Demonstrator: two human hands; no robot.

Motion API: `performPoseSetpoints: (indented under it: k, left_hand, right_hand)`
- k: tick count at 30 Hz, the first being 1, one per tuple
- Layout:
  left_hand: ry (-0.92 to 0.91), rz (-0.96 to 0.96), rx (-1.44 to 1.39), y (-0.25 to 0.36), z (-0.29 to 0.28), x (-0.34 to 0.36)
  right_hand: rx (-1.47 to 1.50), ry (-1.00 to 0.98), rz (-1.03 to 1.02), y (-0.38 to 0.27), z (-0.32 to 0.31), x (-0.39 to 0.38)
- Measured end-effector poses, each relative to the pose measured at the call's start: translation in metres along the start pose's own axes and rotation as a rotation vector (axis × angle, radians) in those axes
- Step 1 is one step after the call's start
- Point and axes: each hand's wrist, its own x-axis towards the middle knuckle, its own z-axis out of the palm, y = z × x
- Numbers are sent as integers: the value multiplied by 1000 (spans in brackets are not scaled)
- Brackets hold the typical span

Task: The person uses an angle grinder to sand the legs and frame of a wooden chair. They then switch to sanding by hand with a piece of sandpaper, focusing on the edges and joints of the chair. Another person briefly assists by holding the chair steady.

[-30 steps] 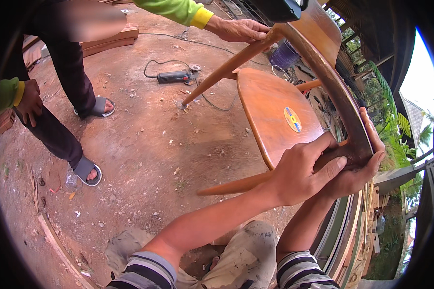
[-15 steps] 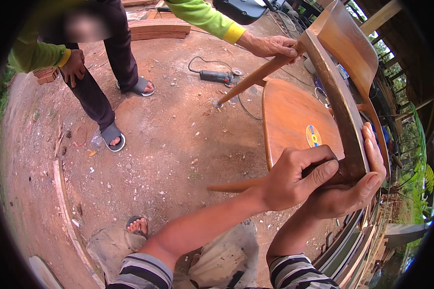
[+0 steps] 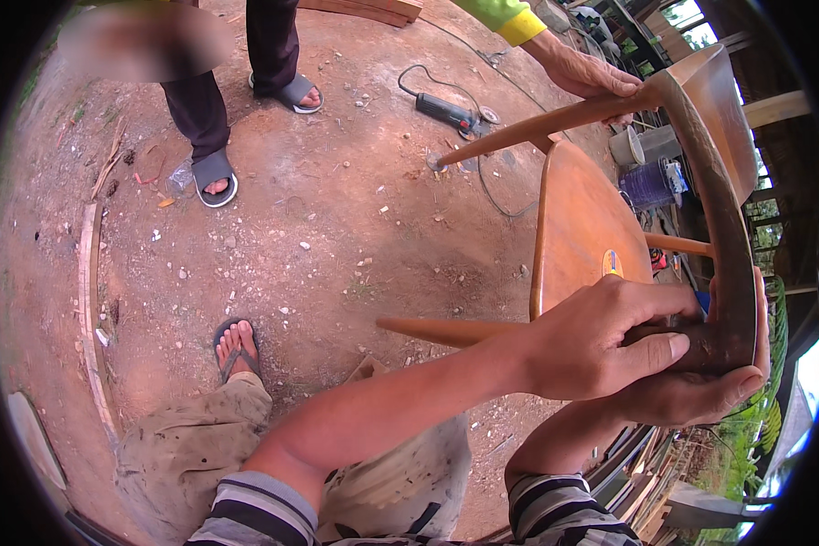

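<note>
A brown wooden chair [image 3: 587, 232] is at the right of the head view, with its legs slanting left and a small round sticker [image 3: 612, 263] on the seat. My left hand [image 3: 605, 341] curls its fingers and thumb around the near end of the dark frame rail. Below and outside that same corner, my right hand [image 3: 701, 398] cups the wood, thumb underneath and fingers along the outer side. A co-worker's hand [image 3: 591, 73] in a green sleeve with a yellow cuff grips the chair's far corner, where a leg meets the rail.
An angle grinder [image 3: 446, 114] with its cord lies on the dirt ground behind the chair. A co-worker's sandalled feet [image 3: 214, 177] stand at the upper left. A long wood strip [image 3: 91, 309] lies at left. Buckets [image 3: 651, 185] stand beyond the chair; stacked boards [image 3: 642, 473] lie lower right.
The chair appears farther right in the view, with both my hands still on it. The view itself has shifted; the grinder and the co-worker's feet show at different places.
</note>
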Motion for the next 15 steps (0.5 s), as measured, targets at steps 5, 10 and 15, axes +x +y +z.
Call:
performPoseSetpoints:
  k: [5, 10, 15]
  left_hand:
    - [33, 13, 43, -5, 3, 4]
    - [34, -159, 60, 1, 1, 9]
    - [-54, -206, -75, 2, -5, 0]
  right_hand:
    - [58, -30, 20, 3, -6, 3]
    - [65, -47, -39, 9, -9, 2]
    - [94, -112, -150, 16, -15, 8]
